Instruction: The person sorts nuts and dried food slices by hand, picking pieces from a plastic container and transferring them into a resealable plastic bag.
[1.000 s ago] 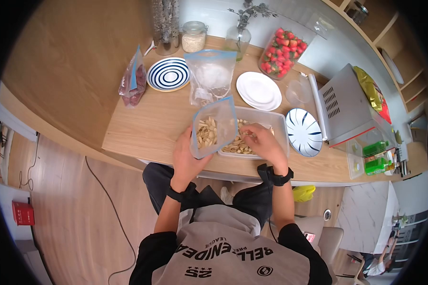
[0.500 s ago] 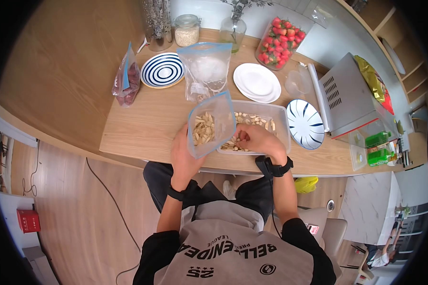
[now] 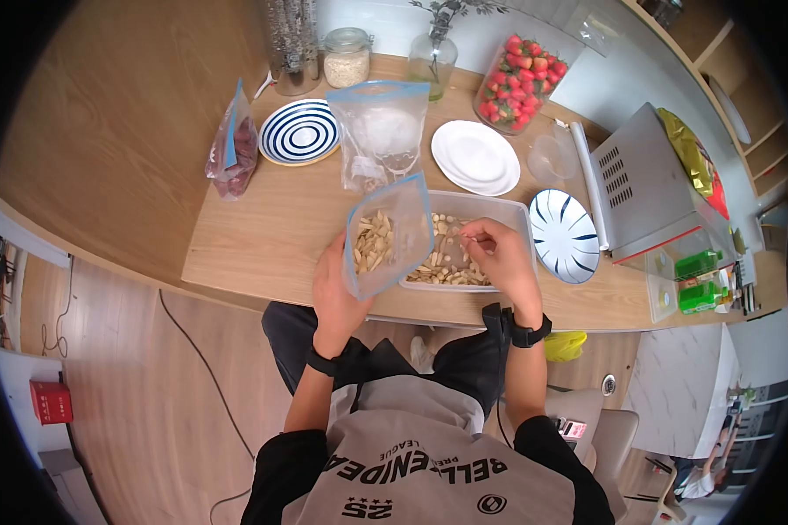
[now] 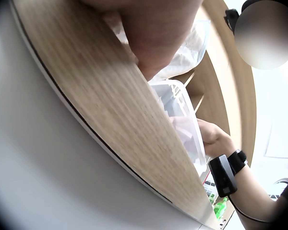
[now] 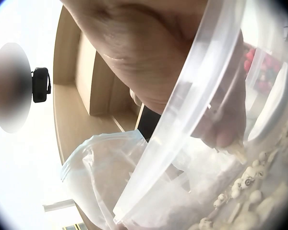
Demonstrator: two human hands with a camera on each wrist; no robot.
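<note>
My left hand [image 3: 340, 284] grips the side of a clear zip bag [image 3: 410, 229] with a blue-edged mouth, held tilted open. Pale slender slices [image 3: 374, 243] lie inside it. Beside the bag, my right hand [image 3: 504, 261] is over a clear plastic box [image 3: 527, 229] holding more pale slices and small round white pieces [image 5: 236, 190]. Its thumb and fingertips pinch one pale slice [image 5: 238, 152], seen in the right wrist view. The bag overlaps the box's left end in the head view.
Behind stand another zip bag [image 3: 381, 131], a white plate [image 3: 474, 157] and a strawberry container [image 3: 524, 83]. A striped plate [image 3: 564, 236] sits right of the box, near a grey appliance [image 3: 643, 184]. At left are a ringed plate [image 3: 299, 131] and a bag of dark red contents [image 3: 234, 157].
My right hand dipped into the box beside the bag, then moved right and now pinches a pale slice. My left hand keeps holding the bag in nearly the same place.
</note>
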